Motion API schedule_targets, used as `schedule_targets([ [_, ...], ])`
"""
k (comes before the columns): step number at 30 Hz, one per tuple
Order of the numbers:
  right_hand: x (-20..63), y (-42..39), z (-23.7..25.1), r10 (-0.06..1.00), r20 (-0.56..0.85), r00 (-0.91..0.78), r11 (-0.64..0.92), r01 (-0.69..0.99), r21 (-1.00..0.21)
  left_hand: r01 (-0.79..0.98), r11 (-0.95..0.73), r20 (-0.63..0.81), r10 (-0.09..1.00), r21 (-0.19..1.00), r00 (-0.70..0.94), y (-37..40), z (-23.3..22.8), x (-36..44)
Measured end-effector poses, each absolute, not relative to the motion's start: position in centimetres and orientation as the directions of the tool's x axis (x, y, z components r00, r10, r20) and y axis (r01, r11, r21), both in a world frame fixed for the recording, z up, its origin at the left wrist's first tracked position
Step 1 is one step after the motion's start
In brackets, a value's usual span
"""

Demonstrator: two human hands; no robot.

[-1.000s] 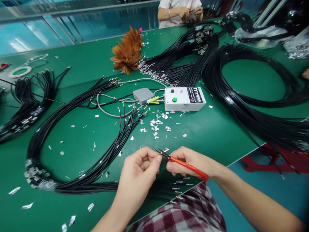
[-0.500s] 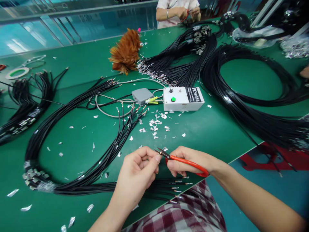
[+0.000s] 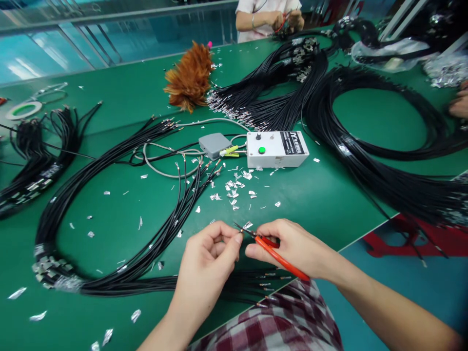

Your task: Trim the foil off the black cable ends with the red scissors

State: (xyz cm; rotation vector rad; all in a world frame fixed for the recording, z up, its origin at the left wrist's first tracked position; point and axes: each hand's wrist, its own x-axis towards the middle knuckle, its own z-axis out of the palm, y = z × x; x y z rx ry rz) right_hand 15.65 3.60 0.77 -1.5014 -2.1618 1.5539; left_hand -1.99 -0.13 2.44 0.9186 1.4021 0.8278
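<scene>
Lying far left on the green table (image 3: 109,97) is a roll of tape (image 3: 22,110), with a small bunch of black cables (image 3: 36,156) just below it. Next comes a big looped bundle of black cables (image 3: 120,204), its bare ends fanned out toward the middle, with silver foil scraps (image 3: 234,190) strewn around. Behind it sits a brown feather duster (image 3: 190,78). At the near edge, the left hand (image 3: 208,258) is curled, thumb and forefinger pinched on what looks like a cable end, though it is too small to be sure. Touching that pinch from the right are the blades of red-handled snips (image 3: 272,251), held in the closed grip of the right hand (image 3: 292,246), fingers wrapped round the handles. More cable ends (image 3: 266,285) lie on the table just under both hands. Beyond them stand a small grey box (image 3: 214,145) and a white tester box (image 3: 276,148) with a green button. Further right, large black cable coils (image 3: 383,161) spread across the table. Another person's hands (image 3: 285,20) work at the far edge.
</scene>
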Motion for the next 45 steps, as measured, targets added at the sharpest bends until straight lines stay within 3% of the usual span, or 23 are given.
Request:
schedule_targets([
  [5, 15.3, 3.0, 1.2, 0.767, -0.411, -0.493, 0.035, 0.671, -0.74, 0.142, 0.318, -0.308, 0.947, 0.937, -0.091, -1.2, 2.6, -1.6],
  [10, 16.2, 2.9, 0.2, 0.744, -0.454, -0.49, -0.008, 0.674, -0.739, -0.126, 0.388, -0.405, 0.901, 0.913, -0.158, -1.3, 3.5, -2.2],
  [12, 16.3, 2.9, 0.1, 0.721, -0.462, -0.516, -0.129, 0.556, -0.821, -0.119, 0.417, -0.43, 0.895, 0.901, -0.116, -1.1, 3.6, -2.2],
  [14, 15.8, 2.8, 0.4, 0.77, -0.391, -0.504, -0.245, 0.331, -0.911, -0.052, 0.417, -0.42, 0.904, 0.907, -0.075, -1.0, 3.5, -2.1],
  [18, 13.5, 2.7, 0.9, 0.929, -0.187, -0.318, -0.24, -0.136, -0.961, 0.08, 0.388, -0.387, 0.922, 0.918, -0.033, -1.1, 2.5, -1.7],
  [24, 11.9, 2.7, -0.2, 0.953, -0.198, -0.23, -0.268, -0.329, -0.906, 0.11, 0.338, -0.329, 0.94, 0.935, -0.094, -1.5, 1.8, -0.9],
  [27, 12.0, 2.7, -0.6, 0.951, -0.221, -0.217, -0.286, -0.341, -0.896, 0.15, 0.271, -0.255, 0.96, 0.951, -0.12, -1.3, 1.8, -0.8],
  [29, 12.2, 2.6, -0.6, 0.949, -0.226, -0.22, -0.291, -0.335, -0.896, 0.128, 0.331, -0.32, 0.942, 0.935, -0.098, -0.9, 1.9, -1.2],
  [33, 12.3, 2.6, -0.2, 0.94, -0.185, -0.286, -0.273, -0.309, -0.911, -0.083, 0.593, -0.544, 0.778, 0.801, 0.313, 0.2, 2.2, -2.9],
  [35, 12.3, 2.9, -0.2, 0.934, -0.138, -0.329, -0.239, -0.289, -0.927, -0.15, 0.699, -0.554, 0.663, 0.7, 0.503, 0.7, 2.3, -3.7],
  [37, 12.5, 3.4, -0.4, 0.948, -0.091, -0.306, -0.165, -0.226, -0.96, -0.181, 0.763, -0.55, 0.588, 0.62, 0.593, 0.8, 2.4, -4.2],
  [39, 13.0, 4.2, -1.0, 0.977, -0.052, -0.207, -0.052, 0.007, -0.999, -0.2, 0.767, -0.559, 0.594, 0.609, 0.578, 0.8, 2.4, -4.1],
  [42, 14.0, 5.0, -1.8, 0.994, -0.031, -0.104, 0.022, 0.475, -0.88, -0.204, 0.713, -0.585, 0.677, 0.67, 0.446, 0.7, 2.3, -3.6],
  [43, 14.4, 5.1, -1.9, 0.993, -0.047, -0.11, 0.013, 0.491, -0.871, -0.196, 0.699, -0.588, 0.694, 0.687, 0.415, 0.6, 2.2, -3.4],
  [45, 14.8, 4.9, -1.9, 0.978, -0.1, -0.182, -0.039, 0.315, -0.948, -0.177, 0.677, -0.584, 0.716, 0.714, 0.382, 0.6, 1.9, -3.2],
])
